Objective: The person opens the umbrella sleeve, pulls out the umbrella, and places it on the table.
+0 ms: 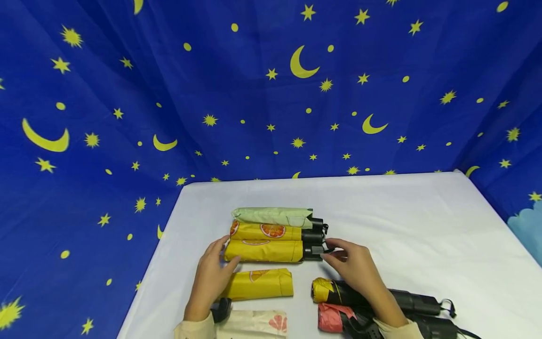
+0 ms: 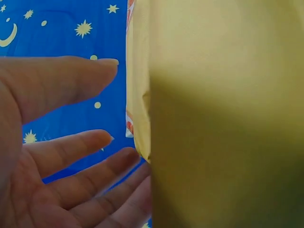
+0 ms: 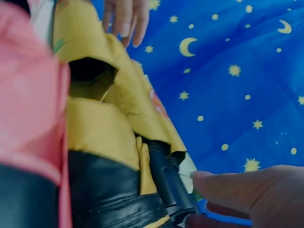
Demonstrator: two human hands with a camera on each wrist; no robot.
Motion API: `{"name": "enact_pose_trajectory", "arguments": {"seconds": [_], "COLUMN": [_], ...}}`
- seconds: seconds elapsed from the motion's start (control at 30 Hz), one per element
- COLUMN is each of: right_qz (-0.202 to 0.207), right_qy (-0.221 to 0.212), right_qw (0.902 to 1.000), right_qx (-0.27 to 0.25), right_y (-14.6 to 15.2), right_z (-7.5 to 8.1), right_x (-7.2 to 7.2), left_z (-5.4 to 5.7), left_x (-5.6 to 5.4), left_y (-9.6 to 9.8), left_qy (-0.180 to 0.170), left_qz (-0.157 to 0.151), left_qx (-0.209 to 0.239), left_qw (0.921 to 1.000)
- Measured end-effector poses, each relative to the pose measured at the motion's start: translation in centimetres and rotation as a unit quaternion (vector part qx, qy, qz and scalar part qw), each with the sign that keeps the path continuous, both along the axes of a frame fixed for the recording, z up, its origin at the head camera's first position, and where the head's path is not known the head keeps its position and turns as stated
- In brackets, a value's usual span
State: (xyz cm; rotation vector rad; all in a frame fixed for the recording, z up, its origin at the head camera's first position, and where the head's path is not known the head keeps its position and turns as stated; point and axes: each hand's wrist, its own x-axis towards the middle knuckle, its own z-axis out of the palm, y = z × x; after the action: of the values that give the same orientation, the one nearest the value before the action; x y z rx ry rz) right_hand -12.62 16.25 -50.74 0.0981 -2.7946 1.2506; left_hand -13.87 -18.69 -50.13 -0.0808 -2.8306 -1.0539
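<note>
A folded yellow umbrella (image 1: pixel 264 251) with a black handle lies crosswise at the front of a row of three. My left hand (image 1: pixel 211 270) is at its left end, thumb and fingers spread around that end. At the handle end is my right hand (image 1: pixel 357 266), its thumb and forefinger beside the handle and strap, fingers loosely bent. Right behind lie a second yellow umbrella (image 1: pixel 250 231) with orange-slice prints and a pale green umbrella (image 1: pixel 273 215). The right wrist view shows the black handle (image 3: pixel 168 183) close to the right fingertips.
Nearer me lie a yellow umbrella sleeve (image 1: pixel 267 285) and a cream piece (image 1: pixel 254 322) with a pink print. Under my right forearm are a yellow-and-black umbrella (image 1: pixel 323 290) and a pink-and-black one (image 1: pixel 334 318). A blue starry curtain (image 1: pixel 262 94) borders the white table (image 1: pixel 402 212).
</note>
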Motion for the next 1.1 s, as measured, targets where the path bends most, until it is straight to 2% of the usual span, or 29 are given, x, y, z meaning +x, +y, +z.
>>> {"name": "enact_pose_trajectory", "arguments": {"seconds": [0.13, 0.3, 0.43, 0.7, 0.87, 1.1], "right_qz": [-0.009, 0.000, 0.008, 0.012, 0.018, 0.009], "right_qy": [-0.018, -0.038, -0.040, -0.021, 0.005, 0.030], "right_qw": [0.9998, 0.9992, 0.9991, 0.9996, 0.9988, 0.9967], "right_qx": [-0.005, -0.012, -0.005, 0.017, 0.045, 0.075], "right_y": [0.0, -0.1, -0.3, -0.5, -0.6, -0.7], "right_z": [-0.9, -1.6, -1.9, -2.3, -2.3, -2.2], "right_x": [-0.2, -0.3, -0.5, -0.6, -0.6, -0.4], "left_z": [0.0, -0.2, -0.5, -1.0, -1.2, -1.4], "left_x": [-0.3, -0.5, -0.7, -0.9, -1.0, -1.0], "left_y": [0.3, 0.1, -0.1, -0.2, -0.3, -0.7], "left_qy": [-0.019, -0.044, -0.047, -0.034, -0.030, -0.017], "left_qz": [0.000, 0.003, -0.001, 0.001, 0.007, 0.006], "left_qx": [-0.006, -0.006, -0.005, -0.006, -0.008, 0.034], "left_qw": [0.9998, 0.9990, 0.9989, 0.9994, 0.9995, 0.9992]}}
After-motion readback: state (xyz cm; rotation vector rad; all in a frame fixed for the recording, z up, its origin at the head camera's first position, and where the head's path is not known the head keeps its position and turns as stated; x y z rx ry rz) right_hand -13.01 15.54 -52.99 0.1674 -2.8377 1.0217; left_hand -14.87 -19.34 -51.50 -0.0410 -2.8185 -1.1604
